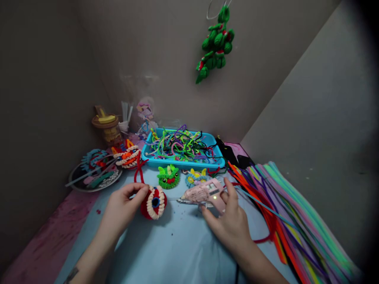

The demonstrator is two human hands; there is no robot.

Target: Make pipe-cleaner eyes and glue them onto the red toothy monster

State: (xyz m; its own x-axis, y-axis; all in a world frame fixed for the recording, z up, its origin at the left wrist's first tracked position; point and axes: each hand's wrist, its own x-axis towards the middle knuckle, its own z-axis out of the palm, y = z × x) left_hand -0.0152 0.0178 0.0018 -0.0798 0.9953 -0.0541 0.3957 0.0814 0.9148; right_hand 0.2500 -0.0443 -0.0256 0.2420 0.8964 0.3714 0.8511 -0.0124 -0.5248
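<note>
My left hand (126, 207) pinches a red pipe-cleaner ornament (154, 202) at its upper left edge. Cream twisted loops ring a dark blue centre on its face, and a red stem rises behind it. In my right hand (229, 217) is a pink hot glue gun (204, 193), its nozzle pointing left at the ornament with a gap between them. A small light glows on the gun's side. Just beyond lie a green pipe-cleaner creature (168, 177) and a light blue one with yellow parts (195, 177), the latter partly covered by the gun.
A blue tray (183, 163) of tangled pipe-cleaner scraps stands behind. To the left are a metal bowl (97, 185) with tools and an orange-and-cream piece (127, 155). Long coloured pipe cleaners (293, 221) cover the right side. A green ornament (217, 43) hangs above.
</note>
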